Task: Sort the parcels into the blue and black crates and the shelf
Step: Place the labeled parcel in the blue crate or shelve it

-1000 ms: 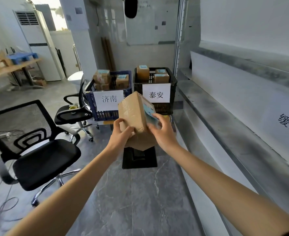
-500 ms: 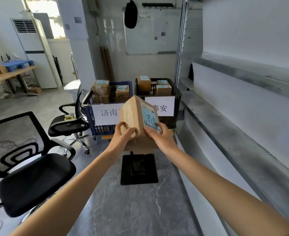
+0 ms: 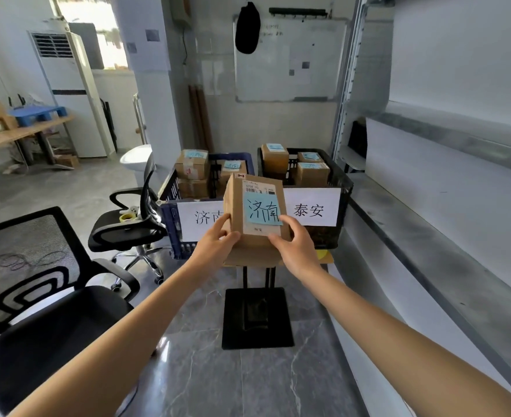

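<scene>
Parcel (image 3: 255, 212) between both hands' fingers (image 3: 231, 237)

left crate (image 3: 170, 224) beside right crate (image 3: 343, 191); parcel (image 3: 257, 218) before both; shelf (image 3: 413, 251) right; chairs (image 3: 46, 350) left; stand (image 3: 257, 317) apparently beneath crates

You've got 2 bare arms, long & slim, skin showing from elbow to wrist. Your L hand (image 3: 215, 246) & R hand (image 3: 296, 251) are bare too, w/ thin fingers. Nails are too small to tell.
</scene>
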